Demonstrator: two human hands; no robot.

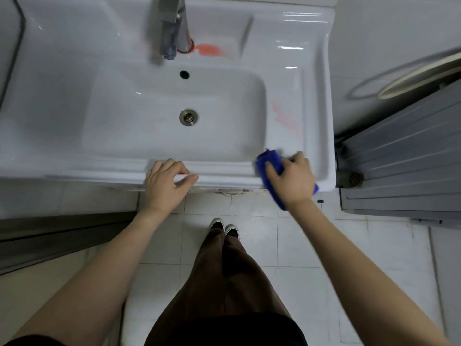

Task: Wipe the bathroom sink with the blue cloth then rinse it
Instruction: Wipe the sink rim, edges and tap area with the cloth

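Note:
The white bathroom sink fills the upper half of the view, with a steel drain in its basin. My right hand grips the blue cloth and presses it on the sink's front right corner. Pink smears mark the right rim just beyond the cloth, and another pink patch lies beside the faucet base. My left hand rests on the front edge of the sink, fingers curled over the rim, holding nothing else. The chrome faucet stands at the back centre.
An overflow hole sits below the faucet. A grey panelled unit stands right of the sink, with a round rim behind it. White floor tiles and my shoes lie below the sink's edge.

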